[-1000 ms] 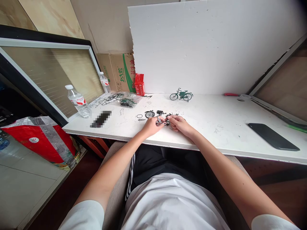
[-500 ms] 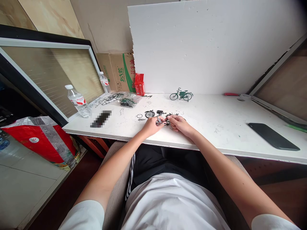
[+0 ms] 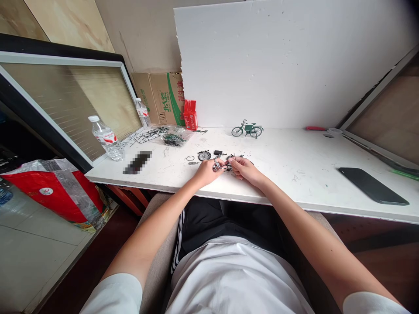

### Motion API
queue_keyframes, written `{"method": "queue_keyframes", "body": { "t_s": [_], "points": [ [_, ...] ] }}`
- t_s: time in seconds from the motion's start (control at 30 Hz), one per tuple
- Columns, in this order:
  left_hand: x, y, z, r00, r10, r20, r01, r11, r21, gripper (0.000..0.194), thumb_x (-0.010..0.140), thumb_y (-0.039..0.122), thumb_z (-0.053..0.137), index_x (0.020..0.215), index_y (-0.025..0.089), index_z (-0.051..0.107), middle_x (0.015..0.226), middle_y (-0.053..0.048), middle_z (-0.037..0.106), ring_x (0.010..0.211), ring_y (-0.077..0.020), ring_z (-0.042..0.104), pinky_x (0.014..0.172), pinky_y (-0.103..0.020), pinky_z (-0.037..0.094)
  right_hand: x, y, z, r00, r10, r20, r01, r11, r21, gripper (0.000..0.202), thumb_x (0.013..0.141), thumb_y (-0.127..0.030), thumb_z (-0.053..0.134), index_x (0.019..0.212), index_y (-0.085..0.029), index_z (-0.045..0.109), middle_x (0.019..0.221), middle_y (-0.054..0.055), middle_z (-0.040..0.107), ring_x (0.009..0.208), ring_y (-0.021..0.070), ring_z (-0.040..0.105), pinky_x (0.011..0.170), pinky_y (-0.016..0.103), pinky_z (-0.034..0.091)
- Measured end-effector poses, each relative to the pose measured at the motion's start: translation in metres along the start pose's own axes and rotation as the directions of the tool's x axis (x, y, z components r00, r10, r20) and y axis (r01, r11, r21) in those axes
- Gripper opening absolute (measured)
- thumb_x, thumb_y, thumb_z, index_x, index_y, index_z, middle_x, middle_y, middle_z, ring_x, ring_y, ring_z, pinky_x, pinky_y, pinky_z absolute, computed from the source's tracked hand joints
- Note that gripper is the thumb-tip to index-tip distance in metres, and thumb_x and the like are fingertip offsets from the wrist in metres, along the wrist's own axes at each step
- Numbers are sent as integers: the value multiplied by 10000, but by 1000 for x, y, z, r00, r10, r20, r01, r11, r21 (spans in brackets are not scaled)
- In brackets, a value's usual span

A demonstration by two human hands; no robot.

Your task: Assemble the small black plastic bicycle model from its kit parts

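Observation:
My left hand is closed around a partly built model bicycle, its silver handlebar showing at the fingertips. Close beside it, my right hand pinches at the same dark model; whether a separate small part sits between its fingers is hidden. Dark pieces of the model stick out behind and between both hands. Just beyond my left hand lie a black spoked wheel, a thin black ring and a small silver-grey part. A small black block rests behind the hands.
A finished green model bicycle stands farther back. At left are a bag of green and black parts, part frames, a water bottle, another bottle and a red box. A black phone lies right.

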State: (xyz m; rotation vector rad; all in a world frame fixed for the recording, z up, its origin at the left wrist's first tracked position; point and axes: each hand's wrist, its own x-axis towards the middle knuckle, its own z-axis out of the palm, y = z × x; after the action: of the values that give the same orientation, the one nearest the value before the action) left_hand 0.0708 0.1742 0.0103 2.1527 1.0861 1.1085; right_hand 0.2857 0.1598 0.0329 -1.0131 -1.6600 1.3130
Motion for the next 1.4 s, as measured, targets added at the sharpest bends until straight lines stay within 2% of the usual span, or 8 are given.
{"method": "queue_keyframes", "body": {
  "t_s": [0.97, 1.4],
  "points": [
    [-1, 8, -3, 1000, 2, 19, -3, 999, 39, 135, 931, 242, 708, 1050, 209, 763, 1059, -65, 811, 965, -232, 762, 927, -334, 604, 0, 0, 3, 1000, -10, -30, 8, 999, -48, 552, 957, -735, 615, 782, -240, 444, 661, -54, 353, 521, 110, 336, 504, 292, 314],
    [-2, 8, -3, 1000, 17, 15, -18, 998, 68, 135, 926, 235, 699, 1047, 212, 753, 1016, -56, 806, 890, -220, 744, 899, -327, 586, 1, 1, 3, 999, -23, -42, 21, 999, -46, 581, 942, -755, 618, 745, -241, 434, 655, -49, 356, 532, 112, 321, 506, 297, 340]
  ]
}}
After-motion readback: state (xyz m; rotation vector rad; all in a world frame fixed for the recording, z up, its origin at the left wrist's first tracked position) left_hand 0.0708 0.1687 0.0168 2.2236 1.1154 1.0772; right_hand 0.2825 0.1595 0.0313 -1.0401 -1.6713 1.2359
